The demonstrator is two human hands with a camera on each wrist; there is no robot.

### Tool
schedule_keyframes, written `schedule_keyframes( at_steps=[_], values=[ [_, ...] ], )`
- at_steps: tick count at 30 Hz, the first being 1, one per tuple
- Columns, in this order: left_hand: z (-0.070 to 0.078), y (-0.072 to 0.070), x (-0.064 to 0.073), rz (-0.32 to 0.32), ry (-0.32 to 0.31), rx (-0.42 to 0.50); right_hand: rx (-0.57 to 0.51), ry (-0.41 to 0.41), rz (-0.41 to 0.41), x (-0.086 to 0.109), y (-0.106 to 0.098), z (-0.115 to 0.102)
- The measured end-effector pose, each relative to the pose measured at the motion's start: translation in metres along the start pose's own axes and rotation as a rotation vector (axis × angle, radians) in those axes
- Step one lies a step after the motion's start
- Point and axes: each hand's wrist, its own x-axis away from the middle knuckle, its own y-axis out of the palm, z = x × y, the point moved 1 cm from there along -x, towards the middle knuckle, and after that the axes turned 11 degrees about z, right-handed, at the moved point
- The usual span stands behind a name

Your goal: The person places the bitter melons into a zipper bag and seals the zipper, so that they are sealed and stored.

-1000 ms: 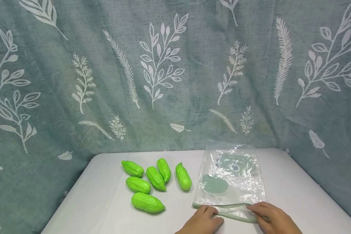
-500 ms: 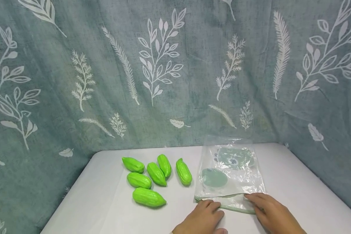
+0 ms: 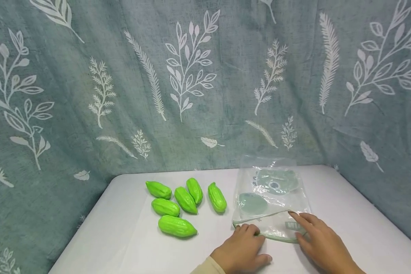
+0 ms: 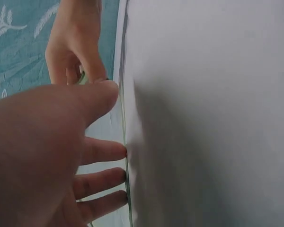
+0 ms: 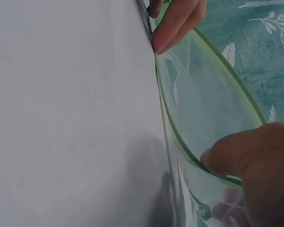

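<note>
Clear bag [image 3: 270, 203] sits agape at the spread right grip [image 3: 323, 238], while the spread left grip [image 3: 241, 243] likely steadies it.

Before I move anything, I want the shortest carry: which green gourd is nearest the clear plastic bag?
The rightmost green gourd in the head view; the other five gourds all lie farther left of the clear plastic bag.

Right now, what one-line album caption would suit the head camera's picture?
Left hand and right hand at a clear bag's open mouth, six green gourd-shaped pieces lying to its left.
</note>
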Motion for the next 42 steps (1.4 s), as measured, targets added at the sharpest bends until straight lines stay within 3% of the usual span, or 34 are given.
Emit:
schedule_keyframes(
  at_steps=[4, 11, 16, 22, 30, 36, 42],
  values=[
    [-0.006, 0.001, -0.003, -0.036, -0.053, 0.029, -0.029, 0.043, -0.057, -0.002, 0.001, -0.002],
    [-0.008, 0.001, -0.006, -0.094, -0.022, 0.042, -0.024, 0.008, -0.025, -0.001, -0.003, -0.005],
    [-0.016, 0.002, -0.006, -0.05, -0.013, 0.033, -0.039, -0.011, 0.01, -0.002, -0.004, -0.008],
    [-0.027, 0.006, -0.008, -0.028, -0.009, 0.047, -0.051, 0.06, -0.045, -0.001, 0.0, -0.009],
    [-0.024, 0.008, -0.016, -0.019, -0.06, 0.056, -0.049, 0.065, -0.035, 0.001, 0.002, -0.007],
    [-0.025, 0.011, -0.018, -0.013, -0.072, 0.056, -0.035, 0.068, -0.081, 0.001, 0.006, -0.011],
    [-0.019, 0.011, -0.023, -0.062, -0.077, 0.041, -0.021, 0.029, -0.076, -0.004, 0.006, -0.014]
  ],
)
